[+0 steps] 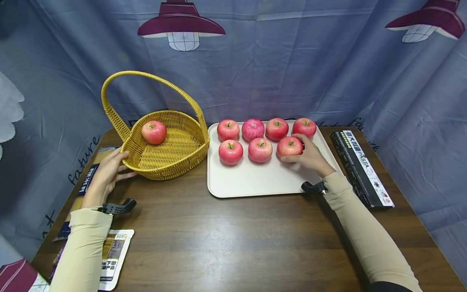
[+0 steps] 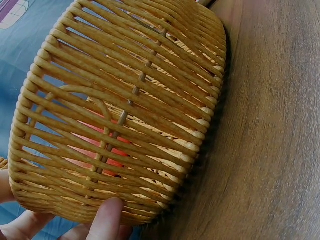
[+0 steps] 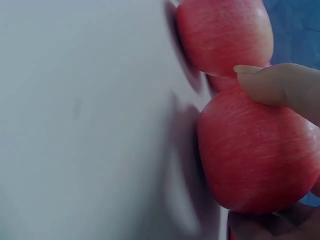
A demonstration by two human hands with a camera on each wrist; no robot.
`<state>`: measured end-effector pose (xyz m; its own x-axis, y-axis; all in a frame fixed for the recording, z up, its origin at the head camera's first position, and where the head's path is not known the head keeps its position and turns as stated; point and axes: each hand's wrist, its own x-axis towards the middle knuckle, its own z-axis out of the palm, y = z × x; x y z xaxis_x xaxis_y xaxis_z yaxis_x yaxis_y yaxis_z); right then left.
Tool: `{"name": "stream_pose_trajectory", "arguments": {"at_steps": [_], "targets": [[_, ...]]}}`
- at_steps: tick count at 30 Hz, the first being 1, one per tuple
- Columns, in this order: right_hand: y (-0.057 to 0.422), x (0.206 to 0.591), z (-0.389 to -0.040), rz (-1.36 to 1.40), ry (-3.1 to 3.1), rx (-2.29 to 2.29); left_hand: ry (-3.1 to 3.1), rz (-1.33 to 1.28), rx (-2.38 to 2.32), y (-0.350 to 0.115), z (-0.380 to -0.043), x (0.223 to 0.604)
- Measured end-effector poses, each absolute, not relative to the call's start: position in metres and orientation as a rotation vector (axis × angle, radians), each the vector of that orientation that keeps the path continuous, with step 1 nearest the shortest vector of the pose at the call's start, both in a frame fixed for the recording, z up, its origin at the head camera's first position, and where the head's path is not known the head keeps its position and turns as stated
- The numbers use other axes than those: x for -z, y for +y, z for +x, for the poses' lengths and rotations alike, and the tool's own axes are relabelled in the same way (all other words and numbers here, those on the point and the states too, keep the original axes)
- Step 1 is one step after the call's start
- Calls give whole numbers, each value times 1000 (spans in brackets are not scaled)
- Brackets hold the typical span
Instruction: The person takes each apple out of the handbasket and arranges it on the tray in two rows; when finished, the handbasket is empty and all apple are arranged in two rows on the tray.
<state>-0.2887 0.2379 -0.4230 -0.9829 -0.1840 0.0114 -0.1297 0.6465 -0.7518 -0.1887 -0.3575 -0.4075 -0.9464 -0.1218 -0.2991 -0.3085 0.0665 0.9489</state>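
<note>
A yellow woven basket (image 1: 175,166) with a tall arched handle stands on the left, with one red apple (image 1: 154,132) inside. My left hand (image 1: 106,172) holds the basket at its near left side. In the left wrist view, the thumb (image 2: 106,220) presses the woven wall, and the apple shows through the gaps. On a white tray (image 1: 251,182), several apples sit in two rows. My right hand (image 1: 310,156) grips the rightmost front-row apple (image 1: 289,147), thumb and fingers on opposite sides. The right wrist view shows this apple (image 3: 255,155) close over the tray surface.
A black pasta box (image 1: 359,168) lies right of the tray, under the right forearm's far side. Packages lie at the left: a long la Sicilia pack (image 1: 87,180) and a white-edged pouch (image 1: 116,255) beside the left sleeve. A blue curtain (image 1: 255,61) hangs behind the table.
</note>
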Motion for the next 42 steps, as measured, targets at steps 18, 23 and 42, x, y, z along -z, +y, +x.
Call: {"name": "stream_pose_trajectory", "arguments": {"at_steps": [18, 23, 42], "targets": [[236, 428, -288, -277, 2673, 1305, 2204, -448, -1983, -356, -188, 407], [236, 427, -288, -282, 2673, 1296, 2202, -446, -1987, -357, -189, 408], [235, 408, -277, -356, 2774, 1124, 2205, -424, -1995, -358, -188, 407]]}}
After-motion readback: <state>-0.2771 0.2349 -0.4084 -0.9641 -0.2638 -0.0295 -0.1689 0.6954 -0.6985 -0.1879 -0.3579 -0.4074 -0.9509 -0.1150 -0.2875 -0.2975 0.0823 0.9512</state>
